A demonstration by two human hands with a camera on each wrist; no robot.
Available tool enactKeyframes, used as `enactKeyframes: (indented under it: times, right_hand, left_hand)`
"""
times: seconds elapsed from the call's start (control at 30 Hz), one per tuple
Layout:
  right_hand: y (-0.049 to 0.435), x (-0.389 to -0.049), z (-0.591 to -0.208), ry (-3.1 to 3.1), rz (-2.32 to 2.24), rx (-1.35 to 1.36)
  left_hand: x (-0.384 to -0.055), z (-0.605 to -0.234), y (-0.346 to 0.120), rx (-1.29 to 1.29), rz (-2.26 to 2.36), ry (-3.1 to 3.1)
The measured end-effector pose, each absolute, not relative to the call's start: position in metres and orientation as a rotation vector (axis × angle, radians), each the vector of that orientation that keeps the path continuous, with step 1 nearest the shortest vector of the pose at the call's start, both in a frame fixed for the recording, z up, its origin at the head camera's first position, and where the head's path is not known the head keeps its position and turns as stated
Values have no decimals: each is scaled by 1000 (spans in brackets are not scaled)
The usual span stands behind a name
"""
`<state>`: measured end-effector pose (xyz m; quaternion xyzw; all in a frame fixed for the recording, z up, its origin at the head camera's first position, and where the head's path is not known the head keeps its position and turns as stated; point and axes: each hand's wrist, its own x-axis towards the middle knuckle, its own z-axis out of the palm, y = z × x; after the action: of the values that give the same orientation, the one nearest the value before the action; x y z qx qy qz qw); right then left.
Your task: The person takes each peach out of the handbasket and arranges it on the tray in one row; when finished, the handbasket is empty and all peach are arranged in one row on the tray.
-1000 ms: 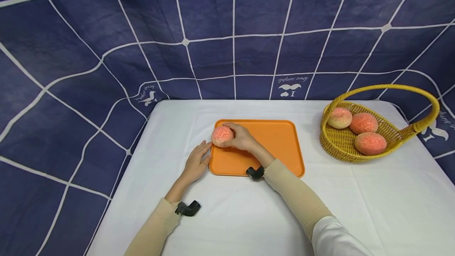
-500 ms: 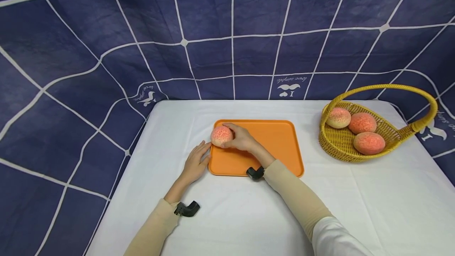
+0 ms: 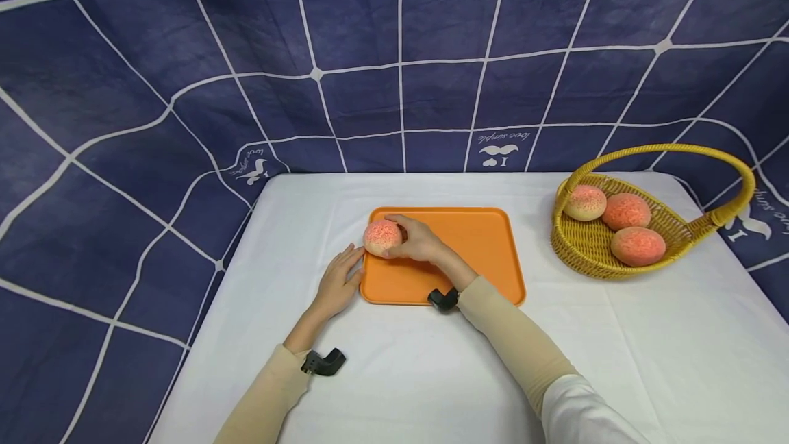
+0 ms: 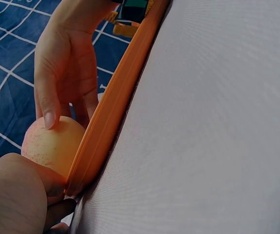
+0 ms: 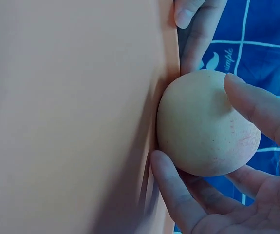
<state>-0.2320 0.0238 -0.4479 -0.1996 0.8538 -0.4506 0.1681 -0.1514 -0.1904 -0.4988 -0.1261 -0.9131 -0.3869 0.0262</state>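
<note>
While the right hand (image 3: 421, 242) curls its grip round a peach (image 3: 382, 236), the fruit sits at the orange tray's (image 3: 481, 245) far-left corner.
The left hand (image 3: 335, 284) lies spread, fingers against the tray's left edge.

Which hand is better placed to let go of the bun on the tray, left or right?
Right. The right hand already grips the bun at the left end of the orange tray. The left hand lies flat on the table, touching the tray's left edge, holding nothing.
</note>
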Motion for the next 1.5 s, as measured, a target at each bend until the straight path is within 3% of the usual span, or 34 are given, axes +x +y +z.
enactKeyframes:
  times: [0.47,1.07,1.5]
  right_hand:
    - [65,-214,-423,2419,-1315,-576]
    - [230,-147,-376,2697,-1740,-516]
    - [358,-130,-371,3008,-1636,338]
  left_hand:
    - [-153,-501,-191,-393,-1187,-2819]
    - [-153,-501,-191,-402,-1205,-2801]
    - [-153,-500,-192,-374,-1229,-2852]
